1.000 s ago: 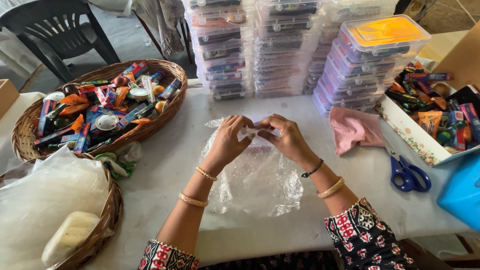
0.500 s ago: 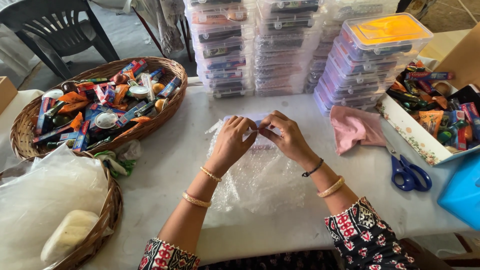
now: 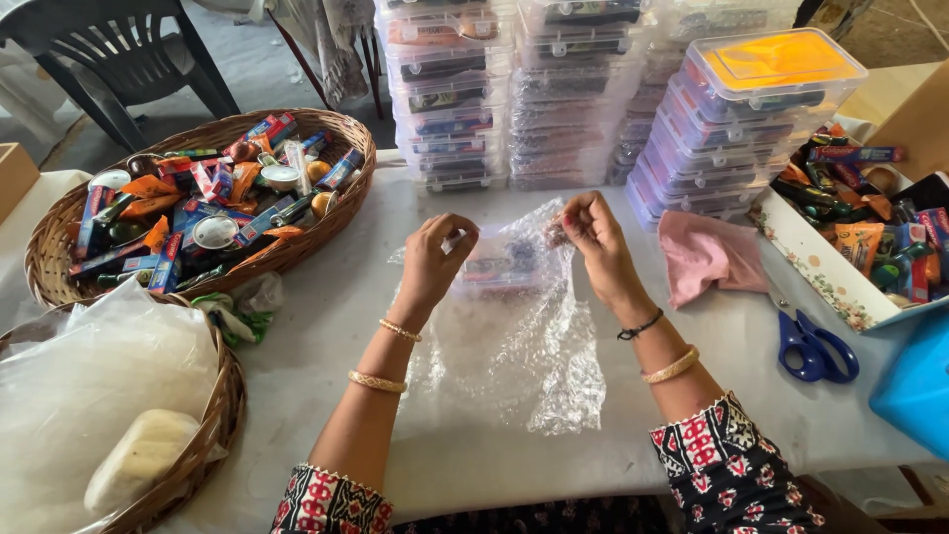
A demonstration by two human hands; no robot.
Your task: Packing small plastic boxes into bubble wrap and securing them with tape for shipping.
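You've got the sheet of bubble wrap (image 3: 514,336) spread on the white table (image 3: 326,326), right in front of you, and its far edge is lifted up off the surface. Through that raised edge a small clear plastic case (image 3: 499,265) shows, filled with colourful items, sitting under the wrap between your two hands. Your left hand (image 3: 435,262) pinches the wrap's upper left edge between thumb and fingertips, closed tight on the film. Your right hand (image 3: 591,232) pinches the upper right edge, held a touch higher, fingers narrowed on the plastic. The two hands are apart, with the wrap stretched between them.

To your right, a pink cloth (image 3: 707,257) lies crumpled just beside the wrap, and blue-handled scissors (image 3: 813,346) rest nearer the table's edge. Beyond those, an open floral-edged box (image 3: 811,267) holds a jumble of small packets. A blue container (image 3: 914,381) sits at the right border.

Across the back, stacks of clear plastic cases (image 3: 563,89) stand in rows, the right-hand stack topped by one with an orange insert (image 3: 776,59). On your left, a wicker basket (image 3: 297,247) is heaped with packets and small tins, and a second basket (image 3: 213,435) nearer you holds clear plastic film. A dark plastic chair (image 3: 119,49) stands beyond the table.
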